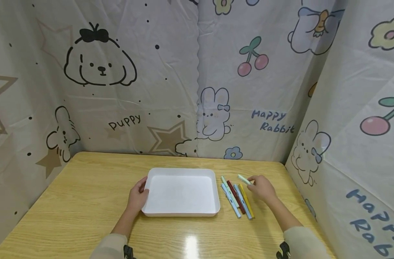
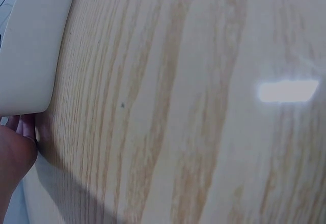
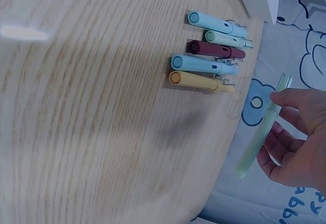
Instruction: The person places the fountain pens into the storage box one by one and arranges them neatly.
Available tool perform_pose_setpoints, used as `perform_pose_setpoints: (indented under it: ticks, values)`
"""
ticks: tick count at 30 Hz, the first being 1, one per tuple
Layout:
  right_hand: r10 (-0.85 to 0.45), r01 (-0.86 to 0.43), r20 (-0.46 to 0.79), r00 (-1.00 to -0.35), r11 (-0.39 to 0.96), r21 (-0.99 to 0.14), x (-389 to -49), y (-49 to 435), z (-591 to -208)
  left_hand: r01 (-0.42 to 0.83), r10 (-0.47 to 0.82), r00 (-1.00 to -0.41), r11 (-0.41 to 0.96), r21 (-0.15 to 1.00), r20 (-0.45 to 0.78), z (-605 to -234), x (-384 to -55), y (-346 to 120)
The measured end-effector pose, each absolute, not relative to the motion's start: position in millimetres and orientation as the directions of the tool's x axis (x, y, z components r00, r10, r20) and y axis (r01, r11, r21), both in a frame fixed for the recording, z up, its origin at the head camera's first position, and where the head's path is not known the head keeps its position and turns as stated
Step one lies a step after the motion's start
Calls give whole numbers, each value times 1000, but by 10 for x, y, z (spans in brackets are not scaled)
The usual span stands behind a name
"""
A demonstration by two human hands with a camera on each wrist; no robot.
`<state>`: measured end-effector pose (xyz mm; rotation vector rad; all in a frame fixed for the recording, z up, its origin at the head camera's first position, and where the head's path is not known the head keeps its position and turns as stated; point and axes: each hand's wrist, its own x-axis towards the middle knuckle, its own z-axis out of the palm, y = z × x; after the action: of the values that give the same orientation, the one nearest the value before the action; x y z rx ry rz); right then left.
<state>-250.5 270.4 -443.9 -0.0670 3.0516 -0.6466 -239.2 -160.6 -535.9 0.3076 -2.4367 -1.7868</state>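
Right hand (image 1: 262, 189): fingers are pinching a pale green pen (image 3: 256, 141), holding it aslant above the counter (image 1: 164, 233). Left of those fingers, side by side on the wood, are lying a light blue pen (image 3: 216, 23), a mint pen (image 3: 221, 38), a dark red pen (image 3: 211, 48), a second light blue pen (image 3: 201, 64) and, nearest them, a yellow pen (image 3: 196, 80). Left hand (image 1: 137, 196): fingers, partly hidden, are touching a white tray (image 1: 182, 190) sitting to their right; cannot tell whether they are pinching it.
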Motion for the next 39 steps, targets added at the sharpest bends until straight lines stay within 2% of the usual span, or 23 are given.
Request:
perform_pose_setpoints:
  ticks: [25,39]
  values:
    - [-152,-140,-10,-988,930,-340,-2475,2466,-4320,-107,-208,-977,279,954,-49,-5356,-2382,-1610]
    - [-171,-151,-29,-985,925,-348,-2435,2323,-4287,-123,-215,-975,280,952,-63,-5355,-2372,-1607]
